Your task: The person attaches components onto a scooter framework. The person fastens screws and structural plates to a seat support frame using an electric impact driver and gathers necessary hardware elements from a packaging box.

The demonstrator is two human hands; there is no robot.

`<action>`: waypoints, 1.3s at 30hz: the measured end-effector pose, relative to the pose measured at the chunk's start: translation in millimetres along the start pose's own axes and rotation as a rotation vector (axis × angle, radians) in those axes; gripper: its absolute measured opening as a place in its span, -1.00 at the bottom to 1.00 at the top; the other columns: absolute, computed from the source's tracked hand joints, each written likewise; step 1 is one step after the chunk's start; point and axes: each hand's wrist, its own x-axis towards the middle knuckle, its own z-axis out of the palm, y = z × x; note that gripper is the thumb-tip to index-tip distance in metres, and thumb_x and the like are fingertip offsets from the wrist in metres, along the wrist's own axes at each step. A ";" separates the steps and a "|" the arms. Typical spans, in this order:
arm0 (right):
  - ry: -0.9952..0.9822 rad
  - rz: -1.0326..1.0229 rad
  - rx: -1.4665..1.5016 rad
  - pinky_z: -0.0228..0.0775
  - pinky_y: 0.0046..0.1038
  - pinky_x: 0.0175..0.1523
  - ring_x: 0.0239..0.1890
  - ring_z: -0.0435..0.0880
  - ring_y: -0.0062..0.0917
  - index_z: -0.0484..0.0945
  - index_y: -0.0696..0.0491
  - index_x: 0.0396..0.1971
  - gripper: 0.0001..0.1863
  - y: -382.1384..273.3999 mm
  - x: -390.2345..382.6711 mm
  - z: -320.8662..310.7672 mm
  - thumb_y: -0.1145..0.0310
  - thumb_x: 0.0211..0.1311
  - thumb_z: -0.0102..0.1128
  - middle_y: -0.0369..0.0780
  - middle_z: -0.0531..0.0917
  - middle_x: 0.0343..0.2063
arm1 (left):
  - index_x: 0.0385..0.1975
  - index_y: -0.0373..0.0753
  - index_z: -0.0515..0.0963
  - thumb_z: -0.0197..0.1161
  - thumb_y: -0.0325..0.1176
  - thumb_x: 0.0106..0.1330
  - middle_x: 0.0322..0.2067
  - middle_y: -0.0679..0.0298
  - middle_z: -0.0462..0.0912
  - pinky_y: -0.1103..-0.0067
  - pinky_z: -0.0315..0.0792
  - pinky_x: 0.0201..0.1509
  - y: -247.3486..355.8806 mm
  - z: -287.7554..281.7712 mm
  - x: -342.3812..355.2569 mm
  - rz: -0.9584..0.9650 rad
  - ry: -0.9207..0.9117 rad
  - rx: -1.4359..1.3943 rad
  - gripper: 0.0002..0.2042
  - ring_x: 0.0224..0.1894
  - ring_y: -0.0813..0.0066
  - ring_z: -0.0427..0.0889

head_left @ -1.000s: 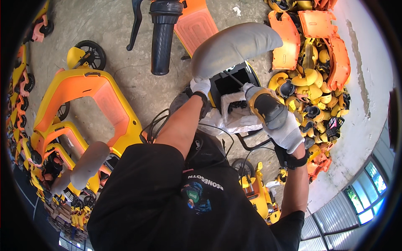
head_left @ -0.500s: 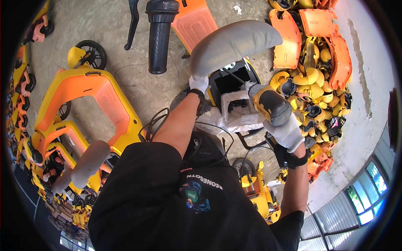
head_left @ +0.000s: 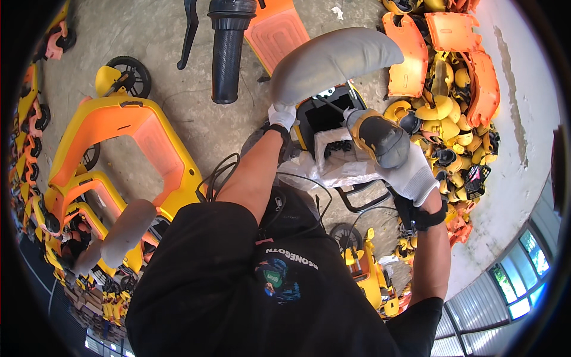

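A raised grey scooter seat tilts up over a dark storage compartment. My gloved left hand is closed on the seat's lower left end, its fingertips partly hidden. In my gloved right hand is a yellow and black power screwdriver. From its nose a long thin bit slants up to a pale bracket beneath the seat; whether it sits in a screw is too small to tell. Below the compartment rests a plastic-wrapped open box with small dark pieces inside.
A black handlebar grip and brake lever rise near the top. On the left stands a yellow and orange scooter frame. Heaped yellow parts and orange panels lie along the right wall. Black cables loop by my left forearm.
My right hand and the power screwdriver have shifted slightly, the tool's body swinging a little left and its nose up toward the bracket. The right forearm has moved right. My left hand stays at the seat.
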 end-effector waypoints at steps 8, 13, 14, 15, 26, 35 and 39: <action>-0.046 0.017 0.040 0.48 -0.44 -0.21 -0.40 0.64 -0.44 0.50 0.23 -0.25 -0.65 -8.5 11.3 -6.3 0.45 -0.11 0.31 -0.14 0.67 -0.44 | -0.16 -0.31 0.48 0.18 -0.20 0.25 -0.43 0.16 0.64 0.46 0.54 -0.50 1.9 1.2 -4.0 0.046 0.013 0.097 -0.69 -0.58 0.25 0.68; -0.051 -0.020 0.071 0.50 -0.37 -0.22 -0.37 0.69 -0.23 0.57 0.16 -0.34 -0.74 -8.7 14.9 -5.8 0.35 -0.03 0.29 -0.08 0.68 -0.48 | -0.17 -0.31 0.50 0.15 -0.16 0.26 -0.43 0.16 0.65 0.46 0.54 -0.49 -4.5 1.0 0.0 0.099 0.005 0.092 -0.67 -0.56 0.26 0.68; -0.051 -0.026 0.066 0.50 -0.37 -0.22 -0.37 0.69 -0.23 0.57 0.16 -0.34 -0.74 -11.3 16.0 -5.8 0.35 -0.03 0.29 -0.08 0.68 -0.48 | -0.17 -0.31 0.50 0.15 -0.16 0.26 -0.42 0.16 0.65 0.46 0.54 -0.49 -10.5 -0.2 7.6 0.158 0.001 0.126 -0.68 -0.55 0.26 0.68; -0.040 -0.032 0.091 0.50 -0.37 -0.23 -0.38 0.69 -0.22 0.58 0.16 -0.35 -0.75 -9.6 15.6 -5.0 0.34 -0.03 0.29 -0.08 0.67 -0.49 | -0.17 -0.31 0.50 0.15 -0.16 0.26 -0.42 0.16 0.65 0.46 0.54 -0.49 -7.8 2.0 4.3 0.156 -0.006 0.130 -0.68 -0.55 0.26 0.68; -0.030 -0.032 -0.029 0.49 -0.35 -0.22 -0.33 0.66 -0.13 0.56 0.15 -0.32 -0.70 -11.3 17.3 -0.1 0.31 -0.06 0.30 -0.02 0.66 -0.48 | -0.17 -0.27 0.52 0.18 -0.15 0.25 -0.37 0.19 0.65 0.50 0.52 -0.55 4.5 3.5 -10.0 0.049 0.037 0.040 -0.68 -0.56 0.30 0.67; -0.012 -0.042 -0.020 0.49 -0.37 -0.24 -0.35 0.68 -0.18 0.56 0.15 -0.33 -0.72 -4.6 16.3 2.0 0.34 -0.07 0.27 -0.05 0.66 -0.49 | -0.15 -0.28 0.53 0.23 -0.16 0.22 -0.37 0.16 0.65 0.49 0.52 -0.56 3.2 8.2 -10.7 0.057 0.089 0.031 -0.67 -0.57 0.29 0.67; -0.024 -0.030 0.089 0.49 -0.38 -0.24 -0.35 0.68 -0.19 0.56 0.16 -0.33 -0.72 -3.5 18.0 3.9 0.34 -0.07 0.27 -0.05 0.66 -0.49 | -0.15 -0.27 0.54 0.24 -0.16 0.22 -0.35 0.16 0.65 0.50 0.52 -0.56 3.5 7.9 -8.2 0.054 0.092 -0.014 -0.67 -0.56 0.31 0.68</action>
